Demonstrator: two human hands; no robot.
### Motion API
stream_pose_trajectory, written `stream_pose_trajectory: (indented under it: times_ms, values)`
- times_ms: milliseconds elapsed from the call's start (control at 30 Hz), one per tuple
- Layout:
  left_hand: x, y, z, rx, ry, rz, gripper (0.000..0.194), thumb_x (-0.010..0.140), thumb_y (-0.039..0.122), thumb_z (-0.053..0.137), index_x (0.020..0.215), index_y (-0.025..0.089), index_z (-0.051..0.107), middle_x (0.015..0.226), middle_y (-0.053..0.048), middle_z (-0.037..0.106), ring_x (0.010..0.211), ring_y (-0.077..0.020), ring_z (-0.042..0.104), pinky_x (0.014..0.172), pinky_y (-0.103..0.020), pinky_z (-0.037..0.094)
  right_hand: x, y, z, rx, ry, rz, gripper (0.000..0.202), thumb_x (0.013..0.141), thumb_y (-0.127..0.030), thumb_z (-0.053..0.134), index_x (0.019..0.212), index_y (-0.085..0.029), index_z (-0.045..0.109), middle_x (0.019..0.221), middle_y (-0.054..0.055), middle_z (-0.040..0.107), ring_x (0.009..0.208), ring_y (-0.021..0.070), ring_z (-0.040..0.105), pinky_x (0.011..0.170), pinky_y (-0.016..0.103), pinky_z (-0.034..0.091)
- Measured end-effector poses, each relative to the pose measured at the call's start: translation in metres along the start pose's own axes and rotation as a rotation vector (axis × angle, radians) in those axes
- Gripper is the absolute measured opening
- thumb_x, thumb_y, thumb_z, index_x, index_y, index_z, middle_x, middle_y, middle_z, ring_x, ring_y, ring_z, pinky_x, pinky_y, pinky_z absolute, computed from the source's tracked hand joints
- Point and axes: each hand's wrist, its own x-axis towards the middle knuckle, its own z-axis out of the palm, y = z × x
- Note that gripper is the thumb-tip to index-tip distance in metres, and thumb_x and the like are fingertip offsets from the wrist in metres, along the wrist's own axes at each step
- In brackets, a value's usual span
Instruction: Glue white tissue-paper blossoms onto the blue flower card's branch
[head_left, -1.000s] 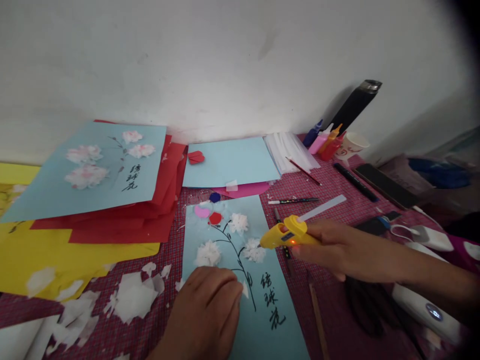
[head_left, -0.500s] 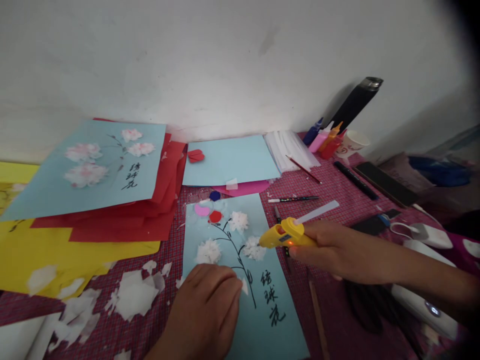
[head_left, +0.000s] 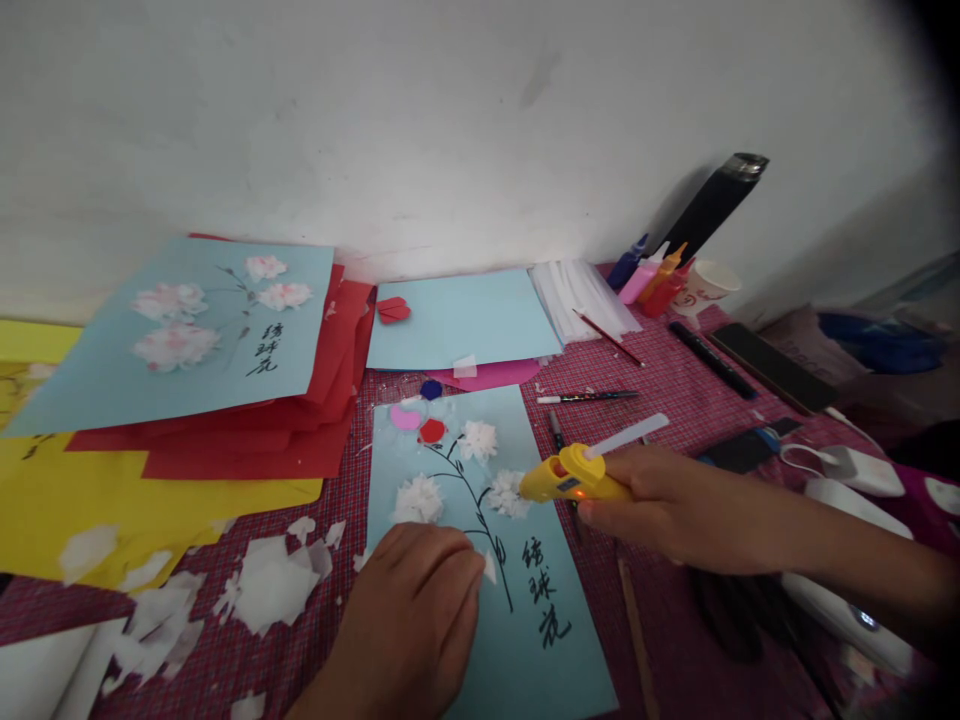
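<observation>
My right hand [head_left: 660, 505] grips a yellow hot glue gun [head_left: 576, 474], with a translucent glue stick [head_left: 628, 435] jutting from its back and a small orange light glowing. The gun's nozzle is at the right-hand white paper flower [head_left: 509, 494] on a light blue sheet [head_left: 555, 640]. The sheet bears a drawn black branch and black characters. My left hand [head_left: 420, 610] is closed over its left side, and a bit of white paper [head_left: 490, 568] pokes out by the fingertips. Two more white flowers, upper [head_left: 478, 440] and left [head_left: 418, 499], sit by the branch.
A blue sheet with pinkish flowers [head_left: 180, 345] lies on red paper [head_left: 247, 455] at left. White scraps [head_left: 274, 590] are scattered nearby. Paint bottles [head_left: 652, 275], a paper cup [head_left: 706, 288], a phone [head_left: 772, 368] and a black flask [head_left: 712, 205] are at right.
The glue gun and my right hand have shifted very slightly, and the gun's glue stick sits a little lower. My left hand keeps its place on the sheet.
</observation>
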Motion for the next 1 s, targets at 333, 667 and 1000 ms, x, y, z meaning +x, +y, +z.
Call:
stream_pose_trajectory:
  times_ms: [333,667,1000]
  values:
    - [0.003,0.000,-0.001,0.003,0.011,0.011,0.017,0.094,0.014,0.052,0.098,0.020,0.068,0.092,-0.005,0.072,0.082,-0.0199,0.067,0.075,-0.037,0.058,-0.003,-0.006,0.000,0.021,0.023,0.020,0.031,0.093,-0.043,0.056,0.073,-0.020,0.062,0.065,0.000,0.056,0.058,0.0131,0.047,0.051,0.025,0.035]
    - [0.003,0.000,-0.001,0.004,0.024,0.010,0.016,0.095,0.014,0.052,0.100,0.021,0.066,0.093,-0.005,0.071,0.084,-0.0204,0.066,0.076,-0.038,0.057,-0.017,-0.004,0.002,0.219,0.031,0.071,0.031,0.091,-0.051,0.063,0.081,-0.022,0.068,0.064,0.000,0.056,0.053,0.0127,0.047,0.044,0.023,0.036]
    - [0.000,-0.005,0.001,-0.002,0.001,-0.013,0.014,0.096,0.014,0.052,0.102,0.021,0.064,0.095,-0.004,0.071,0.086,-0.0214,0.065,0.079,-0.040,0.054,-0.025,0.019,0.017,0.438,0.029,0.171,0.038,0.093,-0.059,0.062,0.094,-0.020,0.062,0.059,-0.005,0.050,0.045,0.0080,0.043,0.044,0.021,0.033]
